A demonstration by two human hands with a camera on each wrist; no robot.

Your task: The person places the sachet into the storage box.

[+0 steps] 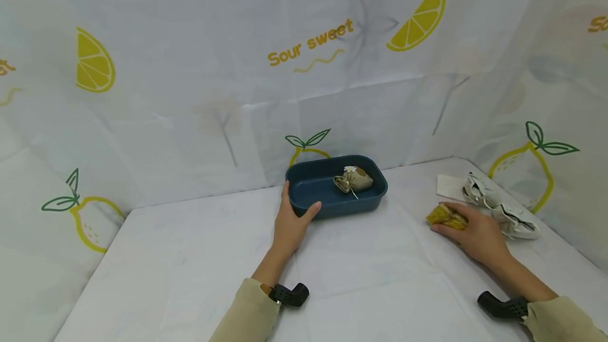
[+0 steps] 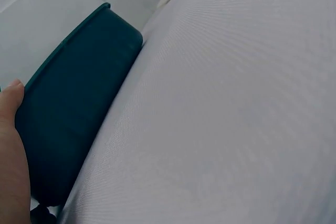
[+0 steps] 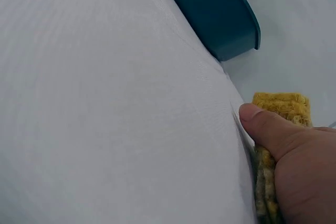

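Note:
A dark blue rectangular bin (image 1: 339,208) stands at the back of the table by the hanging cloth. My left hand (image 1: 290,228) holds its front left corner, the thumb at the front rim and the fingers along the left side. Inside the bin, towards the right, lies a small beige drawstring pouch (image 1: 359,180) with a white flower. On the right, my right hand (image 1: 481,236) grips a yellow, fuzzy, folded cloth piece (image 1: 444,216) between thumb and fingers. Its ribbed yellow end (image 3: 286,106) shows in the right wrist view, with darker patterned folds below the thumb.
Behind my right hand lies a crumpled whitish zipped pouch (image 1: 520,223), beside a flat cream piece (image 1: 448,186). A white cloth (image 1: 190,268) covers the table. Lemon-printed sheets (image 1: 190,94) hang at the back and both sides.

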